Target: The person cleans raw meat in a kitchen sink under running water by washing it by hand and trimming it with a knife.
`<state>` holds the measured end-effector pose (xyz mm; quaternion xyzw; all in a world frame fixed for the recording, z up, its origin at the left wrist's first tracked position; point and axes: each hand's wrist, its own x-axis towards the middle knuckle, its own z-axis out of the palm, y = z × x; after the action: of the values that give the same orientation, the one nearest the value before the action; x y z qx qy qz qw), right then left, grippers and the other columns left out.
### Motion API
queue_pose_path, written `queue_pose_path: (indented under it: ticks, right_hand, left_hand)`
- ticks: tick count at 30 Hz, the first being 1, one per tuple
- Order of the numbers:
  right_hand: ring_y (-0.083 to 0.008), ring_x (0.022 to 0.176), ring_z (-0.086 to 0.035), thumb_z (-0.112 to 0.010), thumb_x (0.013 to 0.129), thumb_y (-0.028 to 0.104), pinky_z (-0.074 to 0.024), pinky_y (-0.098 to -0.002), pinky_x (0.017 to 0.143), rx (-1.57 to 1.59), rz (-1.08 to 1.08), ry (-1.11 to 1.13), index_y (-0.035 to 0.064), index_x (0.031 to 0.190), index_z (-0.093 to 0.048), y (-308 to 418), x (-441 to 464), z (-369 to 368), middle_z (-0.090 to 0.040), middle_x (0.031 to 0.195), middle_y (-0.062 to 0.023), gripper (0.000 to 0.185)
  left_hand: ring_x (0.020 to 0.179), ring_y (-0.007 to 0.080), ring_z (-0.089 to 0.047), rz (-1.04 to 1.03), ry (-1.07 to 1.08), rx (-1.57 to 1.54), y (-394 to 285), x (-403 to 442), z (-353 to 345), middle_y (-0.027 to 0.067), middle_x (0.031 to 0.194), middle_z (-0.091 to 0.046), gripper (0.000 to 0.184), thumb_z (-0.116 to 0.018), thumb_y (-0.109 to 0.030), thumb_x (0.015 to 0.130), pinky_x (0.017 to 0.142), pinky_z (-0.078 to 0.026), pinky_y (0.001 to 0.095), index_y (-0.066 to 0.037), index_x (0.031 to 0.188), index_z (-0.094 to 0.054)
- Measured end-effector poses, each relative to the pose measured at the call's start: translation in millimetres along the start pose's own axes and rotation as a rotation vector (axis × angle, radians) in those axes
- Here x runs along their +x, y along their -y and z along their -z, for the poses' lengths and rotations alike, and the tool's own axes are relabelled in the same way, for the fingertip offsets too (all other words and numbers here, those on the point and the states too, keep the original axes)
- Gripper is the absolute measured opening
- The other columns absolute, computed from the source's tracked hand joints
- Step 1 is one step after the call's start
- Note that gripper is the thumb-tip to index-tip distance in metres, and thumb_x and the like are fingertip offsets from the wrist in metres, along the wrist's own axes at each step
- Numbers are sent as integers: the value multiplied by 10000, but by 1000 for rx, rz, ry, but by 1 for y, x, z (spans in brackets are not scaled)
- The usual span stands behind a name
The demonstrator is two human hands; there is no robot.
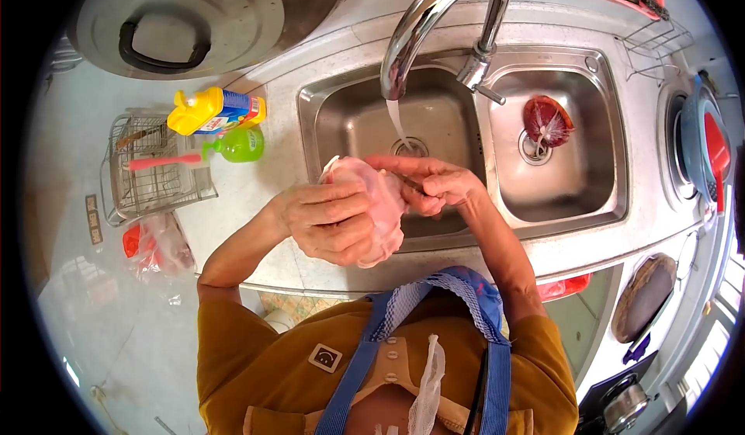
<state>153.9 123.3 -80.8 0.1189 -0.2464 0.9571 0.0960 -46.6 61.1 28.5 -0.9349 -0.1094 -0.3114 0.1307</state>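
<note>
Pale pink raw meat [382, 216], which looks like poultry, is held up over the front edge of the left sink basin [357, 117]. My left hand [330, 221] wraps round its left side, fingers curled over it. At the meat's right side, my right hand [434, 185] has its thumb and fingers pinched together on a thin dark object; what it is stays unclear. Water [397, 121] runs from the curved chrome faucet [394, 78] into the left basin, behind the meat.
In the right basin [570, 190] lies a red bundle [548, 121]. A yellow bottle [213, 111], a green bottle [242, 145] and a wire rack [151, 183] stand left of the sink. A large metal lid [186, 16] is at the upper left.
</note>
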Motion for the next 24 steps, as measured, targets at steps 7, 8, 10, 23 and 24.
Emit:
queue_pose_path:
  ticks: [7,8,10,23,24]
  right_hand:
    - [-58,517,-288,-508,902,158,-233,-201,447,114,100,-38,56,1388,-290,-29,3,6,-373,631,20,542]
    - [-58,538,-290,-509,907,163,-233,-198,453,70,149,-65,61,1374,-329,-28,4,4,-363,641,27,511]
    - [-58,552,-290,-514,908,176,-235,-194,459,-30,129,-213,68,1358,-361,-24,3,3,-349,644,35,488]
    - [-51,497,-273,-496,927,236,-230,-187,449,117,223,-623,88,1277,-444,-13,-2,46,-339,630,50,384]
    - [-54,498,-278,-493,928,230,-234,-188,453,16,185,-684,76,1280,-438,-12,-1,43,-345,631,49,388]
  left_hand:
    - [778,217,-578,66,11,4,-5,0,1,37,864,-521,229,-678,-142,662,662,-528,351,-81,775,-489]
    - [785,229,-579,96,43,-19,-5,1,3,45,881,-531,226,-673,-115,656,665,-528,357,-73,779,-488]
    - [789,239,-579,137,81,-64,-3,1,7,57,893,-535,226,-668,-90,644,669,-528,363,-63,784,-492]
    - [855,277,-586,262,108,-94,-3,-26,7,91,912,-550,241,-666,-81,619,724,-537,395,-30,800,-517]
    - [855,281,-588,258,72,-62,-1,-27,8,92,915,-558,241,-668,-86,621,735,-538,401,-31,799,-515]
